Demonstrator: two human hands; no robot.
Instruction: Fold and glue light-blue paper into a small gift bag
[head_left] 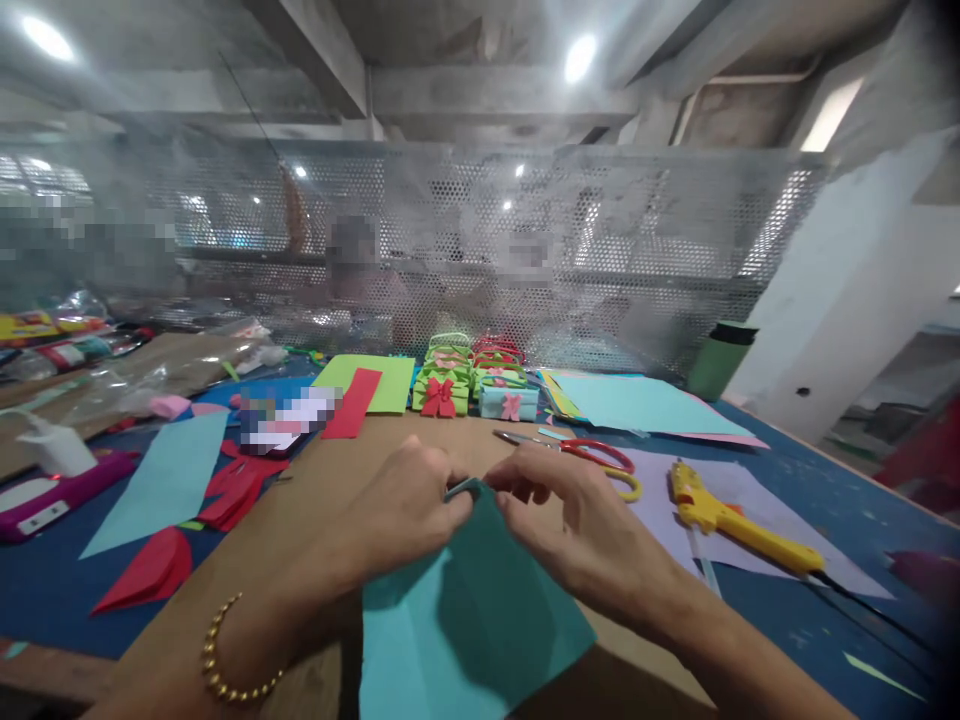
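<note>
A teal sheet of craft paper (480, 620) hangs between my hands over the brown cardboard, its far edge folded up into a peak. My left hand (412, 495) pinches that folded edge between thumb and fingers. On the other side of the peak, my right hand (570, 510) has its thumb and fingertips closed on the same edge. Just beyond the right hand lies a pair of scissors (600, 455) with red and yellow handles. A gold bead bracelet (214, 660) circles my left wrist.
Small green, blue and red paper bags with bows (442, 390) stand at the back. A yellow glue gun (739, 520) lies on lilac paper at right, beside stacked blue sheets (637, 400) and a green bottle (720, 360). Red paper pieces (150, 570) and a purple device (60, 495) are at left.
</note>
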